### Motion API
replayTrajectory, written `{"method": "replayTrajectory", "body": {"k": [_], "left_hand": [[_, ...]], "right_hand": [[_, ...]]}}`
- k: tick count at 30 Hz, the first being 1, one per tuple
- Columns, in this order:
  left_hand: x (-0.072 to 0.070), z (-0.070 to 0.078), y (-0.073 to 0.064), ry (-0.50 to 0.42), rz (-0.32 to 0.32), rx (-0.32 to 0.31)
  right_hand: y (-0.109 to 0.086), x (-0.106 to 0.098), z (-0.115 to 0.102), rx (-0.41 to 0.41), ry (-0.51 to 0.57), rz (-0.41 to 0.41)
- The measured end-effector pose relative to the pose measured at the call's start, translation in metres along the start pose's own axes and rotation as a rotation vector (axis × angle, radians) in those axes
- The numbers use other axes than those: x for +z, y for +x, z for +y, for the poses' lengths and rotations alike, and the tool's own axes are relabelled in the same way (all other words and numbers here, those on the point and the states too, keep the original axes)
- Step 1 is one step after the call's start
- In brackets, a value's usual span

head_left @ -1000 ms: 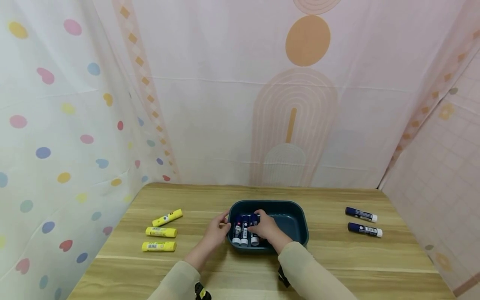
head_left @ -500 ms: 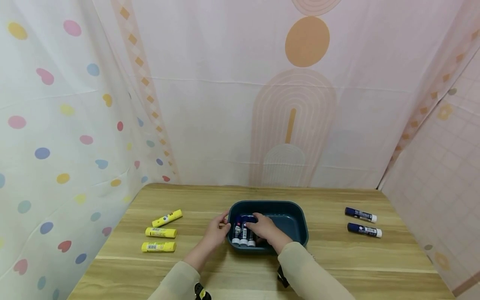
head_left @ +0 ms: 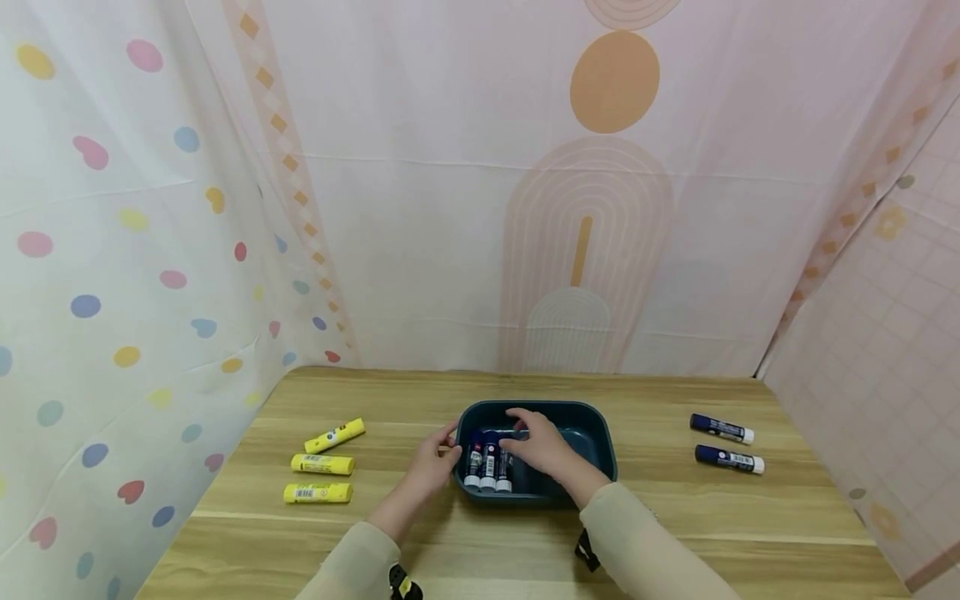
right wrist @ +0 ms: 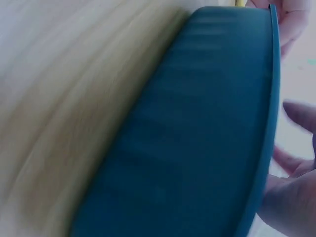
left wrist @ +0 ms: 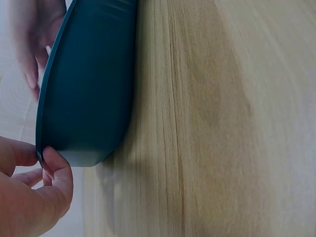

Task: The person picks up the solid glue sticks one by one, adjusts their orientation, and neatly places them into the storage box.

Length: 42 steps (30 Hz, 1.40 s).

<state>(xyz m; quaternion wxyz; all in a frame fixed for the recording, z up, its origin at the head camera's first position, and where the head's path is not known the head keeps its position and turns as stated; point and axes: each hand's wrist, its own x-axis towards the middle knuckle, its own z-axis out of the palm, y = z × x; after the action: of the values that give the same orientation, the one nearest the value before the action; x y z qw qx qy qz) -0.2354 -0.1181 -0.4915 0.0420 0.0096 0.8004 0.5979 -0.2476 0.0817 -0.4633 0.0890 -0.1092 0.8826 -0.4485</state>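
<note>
My left hand (head_left: 433, 460) pinches the left rim of a dark teal plastic bin (left wrist: 91, 84), thumb and fingers on either side of the edge in the left wrist view. Inside the bin, side by side at its left end, lie three dark blue glue sticks with white ends: one by the left wall (head_left: 473, 468), a middle one (head_left: 489, 467) and a right one (head_left: 505, 477). Over the bin is my right hand (head_left: 542, 447), fingers spread and holding nothing, its fingertips just right of the glue sticks. The right wrist view shows the bin's outer wall (right wrist: 197, 123).
On the wooden table (head_left: 420, 542), three yellow glue sticks (head_left: 322, 464) lie to the left. Two more dark blue glue sticks with white ends (head_left: 729, 460) lie to the right. A patterned curtain (head_left: 420, 208) hangs behind the table and along its sides.
My right hand has let go of the rightmost glue stick in the bin, after it moved left beside the others, and has drawn back to the right. My left hand stays put.
</note>
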Motion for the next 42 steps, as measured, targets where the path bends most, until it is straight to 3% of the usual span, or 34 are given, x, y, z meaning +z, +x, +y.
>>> {"method": "replayTrajectory", "body": {"k": [6, 13, 16, 20, 29, 38, 42], "left_hand": [[-0.001, 0.000, 0.000, 0.005, 0.009, 0.003], [-0.002, 0.003, -0.001, -0.005, -0.005, -0.009], [-0.002, 0.004, -0.002, -0.011, -0.006, -0.019], [-0.002, 0.005, -0.003, -0.018, -0.011, -0.016], [-0.001, 0.005, -0.003, -0.020, -0.010, -0.024], [-0.001, 0.003, -0.002, -0.001, -0.004, -0.013], [-0.001, 0.003, -0.002, 0.012, 0.003, -0.002]], "right_hand": [[-0.013, -0.018, 0.004, -0.133, -0.136, -0.002], [-0.031, -0.035, 0.019, -0.260, -0.545, 0.073], [-0.037, -0.042, 0.028, -0.323, -0.643, 0.097], [-0.043, -0.052, 0.039, -0.363, -0.643, 0.105], [-0.059, -0.086, 0.065, -0.365, -0.594, 0.149], [-0.081, -0.130, 0.095, -0.366, -0.691, 0.226], [-0.089, -0.149, 0.113, -0.417, -0.751, 0.270]]}}
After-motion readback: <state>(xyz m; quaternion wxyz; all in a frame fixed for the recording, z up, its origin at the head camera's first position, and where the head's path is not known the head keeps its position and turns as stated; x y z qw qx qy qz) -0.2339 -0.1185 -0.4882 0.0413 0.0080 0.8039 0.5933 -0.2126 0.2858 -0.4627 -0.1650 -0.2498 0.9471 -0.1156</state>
